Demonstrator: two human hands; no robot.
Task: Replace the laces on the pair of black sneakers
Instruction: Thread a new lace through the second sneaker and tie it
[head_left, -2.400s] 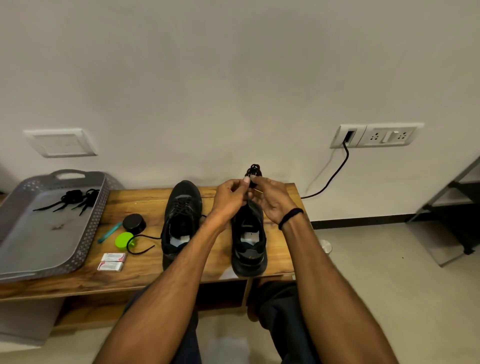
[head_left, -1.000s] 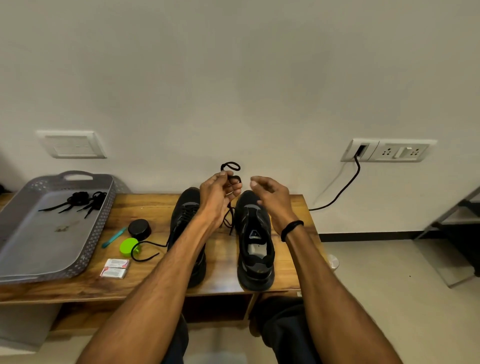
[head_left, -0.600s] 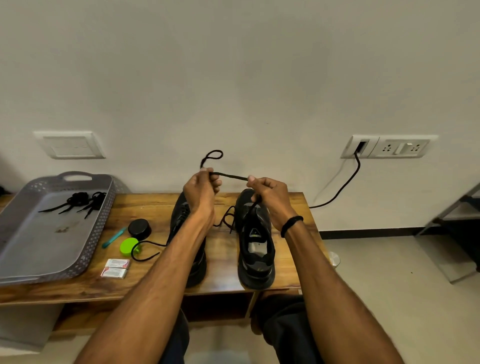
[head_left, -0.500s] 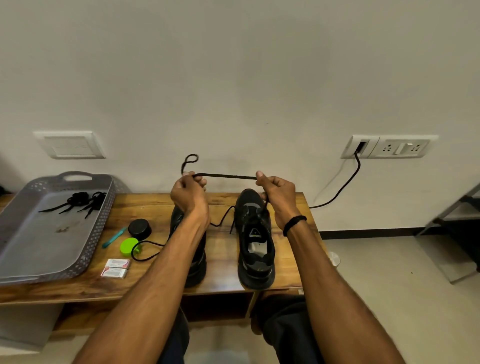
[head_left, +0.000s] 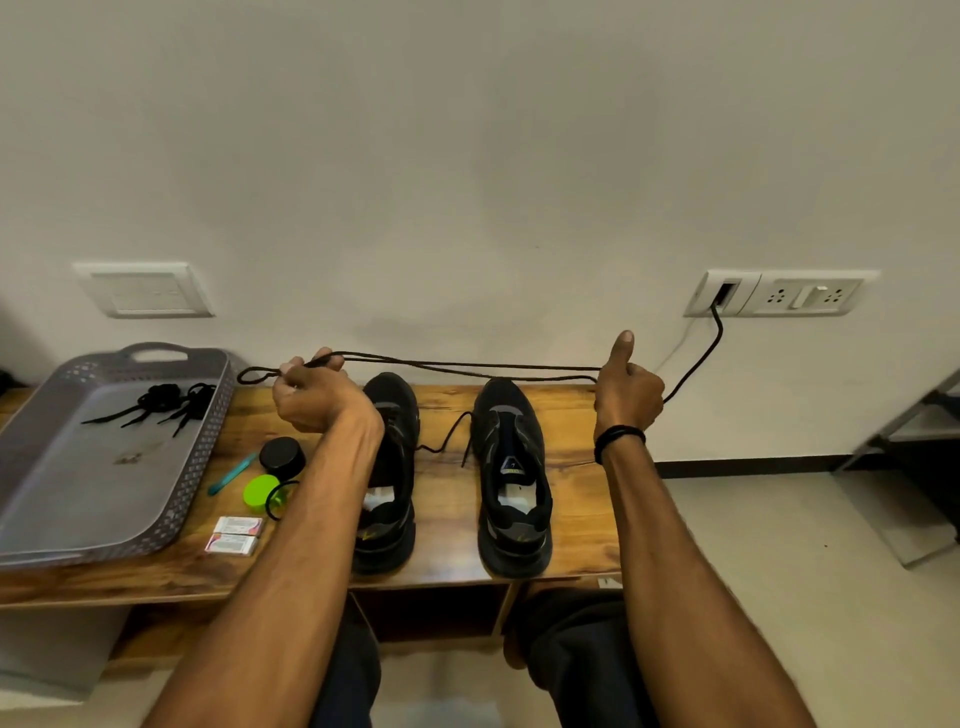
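The left hand (head_left: 317, 397) and right hand (head_left: 626, 389), spread wide apart, each grip the black shoelace (head_left: 467, 366), doubled and taut above the wooden bench's (head_left: 576, 467) rear edge, over both black sneakers (head_left: 511, 467). It looks light, limp and thin, and is probably best pinched near a tip for threading. Its ends are hidden inside the fists.

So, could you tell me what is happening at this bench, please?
A person is holding a black lace stretched taut between the left hand and the right hand, above two black sneakers standing side by side on the wooden bench. More black laces lie in the grey tray on its left end.
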